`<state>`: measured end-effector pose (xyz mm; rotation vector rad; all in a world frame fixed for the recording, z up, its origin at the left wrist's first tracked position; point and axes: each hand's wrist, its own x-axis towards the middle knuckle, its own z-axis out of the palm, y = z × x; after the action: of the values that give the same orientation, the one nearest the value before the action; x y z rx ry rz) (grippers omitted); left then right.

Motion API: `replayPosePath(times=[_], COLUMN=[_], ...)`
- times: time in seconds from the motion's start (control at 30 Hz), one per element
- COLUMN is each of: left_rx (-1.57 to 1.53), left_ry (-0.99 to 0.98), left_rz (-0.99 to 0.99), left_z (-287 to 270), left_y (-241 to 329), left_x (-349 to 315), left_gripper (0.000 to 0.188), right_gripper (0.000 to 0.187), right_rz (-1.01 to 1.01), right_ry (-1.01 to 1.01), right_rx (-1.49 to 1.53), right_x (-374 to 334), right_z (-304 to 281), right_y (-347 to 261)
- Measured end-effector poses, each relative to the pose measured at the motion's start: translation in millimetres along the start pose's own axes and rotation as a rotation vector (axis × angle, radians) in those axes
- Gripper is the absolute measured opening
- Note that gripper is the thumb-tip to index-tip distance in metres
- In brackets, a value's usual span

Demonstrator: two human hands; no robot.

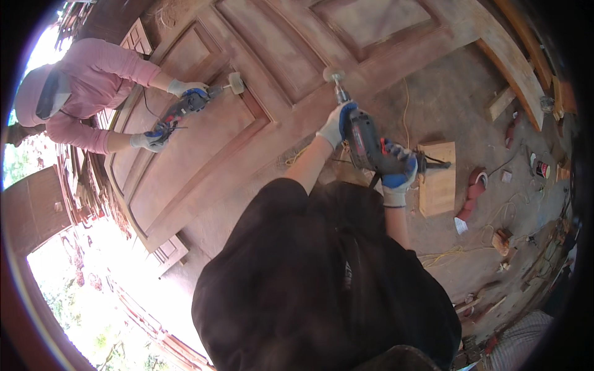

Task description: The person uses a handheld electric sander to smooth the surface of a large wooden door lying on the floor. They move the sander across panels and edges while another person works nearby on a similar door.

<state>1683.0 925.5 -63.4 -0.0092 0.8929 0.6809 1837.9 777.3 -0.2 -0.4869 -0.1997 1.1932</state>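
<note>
Both my hands, in white gloves with blue palms, hold a dark power drill (365, 141). My left hand (338, 123) is closed round its front, just behind the chuck. My right hand (399, 168) grips the rear handle, near the red trigger area. At the drill's tip a pale round sanding wheel (334, 75) lies over the edge rail of a large brown panelled wooden door (185, 167); I cannot tell whether it touches the wood.
Across the door at the left, a co-worker in a pink top holds a similar drill (179, 111) with a pale wheel. Right of me are a wooden block (437, 185), a reddish sandpaper strip (473, 193) and yellow cords (442, 255) on the floor. A curved wooden piece (510, 62) stands at far right.
</note>
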Motion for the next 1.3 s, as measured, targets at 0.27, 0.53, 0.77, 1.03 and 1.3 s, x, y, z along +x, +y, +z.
replayPosePath(times=[0.27, 0.53, 0.77, 1.03, 1.3], left_rx=[0.066, -0.034, 0.043, 0.037, 0.065], left_ry=[0.123, 0.041, 0.018, -0.007, 0.145], left_rz=[-0.003, -0.041, -0.018, 0.002, 0.105], left_z=[6, 16, 20, 9, -20], left_y=[0, 3, 5, 1, -10], left_x=[1, -25, -22, -5, 5], left_gripper=[0.019, 0.018, 0.015, 0.016, 0.018], right_gripper=[0.025, 0.026, 0.027, 0.027, 0.027], right_rz=[0.007, -0.007, -0.054, -0.026, 0.068], right_ry=[0.09, 0.089, 0.159, 0.155, 0.103], right_rx=[0.025, -0.134, -0.246, -0.238, -0.072], right_x=[2, 1, -4, 1, -3], right_z=[1, -2, -1, -22, -19], right_y=[-3, -2, 4, 6, 2])
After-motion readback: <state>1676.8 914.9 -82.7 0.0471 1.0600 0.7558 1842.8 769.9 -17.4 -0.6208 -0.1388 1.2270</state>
